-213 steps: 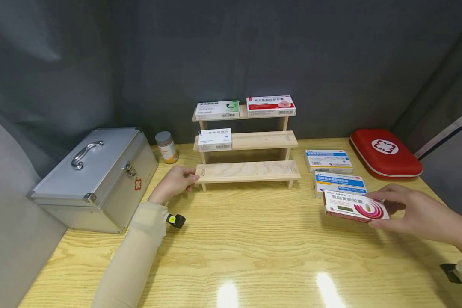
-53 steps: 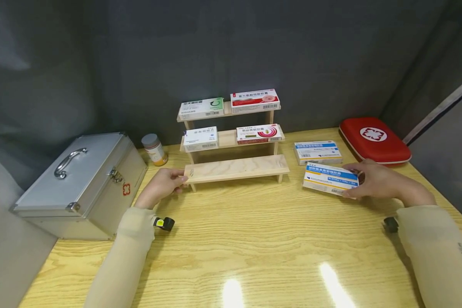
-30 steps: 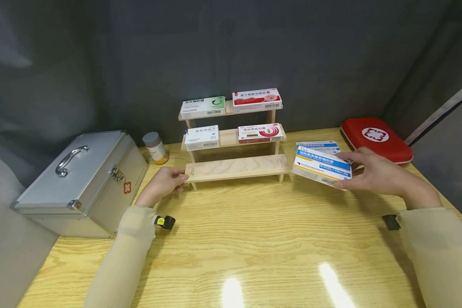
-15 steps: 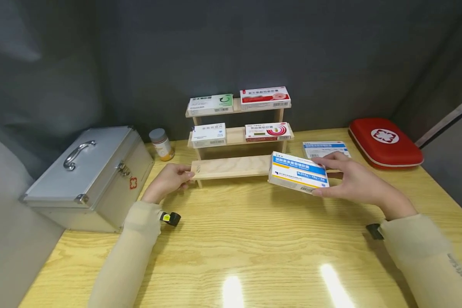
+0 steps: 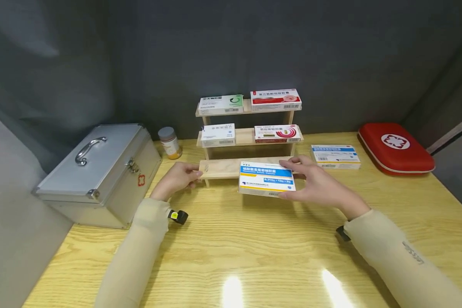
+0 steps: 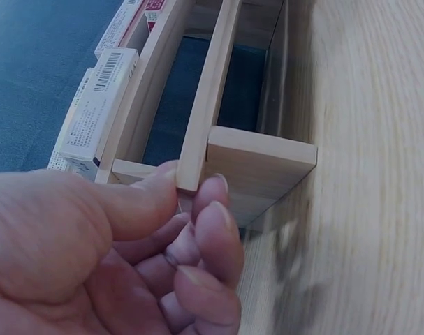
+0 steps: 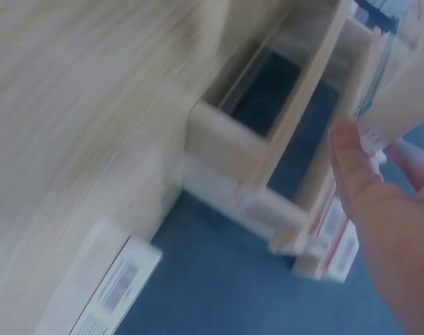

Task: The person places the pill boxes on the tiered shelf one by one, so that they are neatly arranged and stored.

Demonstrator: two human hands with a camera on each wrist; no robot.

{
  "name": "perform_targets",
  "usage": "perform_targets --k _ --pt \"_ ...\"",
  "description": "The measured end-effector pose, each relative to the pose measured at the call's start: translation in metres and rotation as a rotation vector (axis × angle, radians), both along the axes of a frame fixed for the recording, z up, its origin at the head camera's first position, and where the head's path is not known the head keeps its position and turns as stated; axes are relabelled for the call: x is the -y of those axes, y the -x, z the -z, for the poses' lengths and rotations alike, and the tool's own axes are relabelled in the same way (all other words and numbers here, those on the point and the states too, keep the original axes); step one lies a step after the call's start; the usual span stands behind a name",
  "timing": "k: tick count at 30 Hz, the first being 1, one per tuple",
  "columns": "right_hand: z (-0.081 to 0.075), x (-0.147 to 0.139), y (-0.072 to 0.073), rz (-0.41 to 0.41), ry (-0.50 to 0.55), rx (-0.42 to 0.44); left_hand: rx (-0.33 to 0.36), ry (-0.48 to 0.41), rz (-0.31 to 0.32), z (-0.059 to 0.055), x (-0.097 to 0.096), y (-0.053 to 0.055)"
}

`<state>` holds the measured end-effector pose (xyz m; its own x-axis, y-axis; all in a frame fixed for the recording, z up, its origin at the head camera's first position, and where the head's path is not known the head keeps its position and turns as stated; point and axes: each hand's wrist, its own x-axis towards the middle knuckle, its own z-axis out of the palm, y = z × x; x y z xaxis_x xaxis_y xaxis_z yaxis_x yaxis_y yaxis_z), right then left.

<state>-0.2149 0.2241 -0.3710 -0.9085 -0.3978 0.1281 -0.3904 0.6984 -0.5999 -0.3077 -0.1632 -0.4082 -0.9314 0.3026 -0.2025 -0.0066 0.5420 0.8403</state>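
Observation:
My left hand pinches the left end of the lowest board of a three-tier wooden display stand; the left wrist view shows thumb and fingertips on the board's end. My right hand holds a blue-and-white medicine box by its right end, in front of and above the lowest tier. A green-and-white medicine box and a red-and-white one lie on the top tier. On the middle tier are a white box and a box with pink rings.
Another blue-and-white medicine box lies on the table right of the stand, near a red first-aid case. To the left stand a pill bottle and a silver metal case. A dark curtain hangs behind.
The box with pink rings went from my right hand onto the middle tier. My right hand then took a blue-and-white box from the table and carried it left to the stand. My left hand stays put.

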Motion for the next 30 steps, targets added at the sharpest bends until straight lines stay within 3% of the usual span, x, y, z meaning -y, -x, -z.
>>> perform_targets --k 16,30 --pt "0.013 0.072 0.058 -0.057 -0.062 0.002 -0.011 0.02 0.016 0.004 -0.003 0.003" --pt "0.011 0.102 0.079 -0.064 -0.129 0.009 0.001 -0.018 0.026 0.0 0.005 0.004"
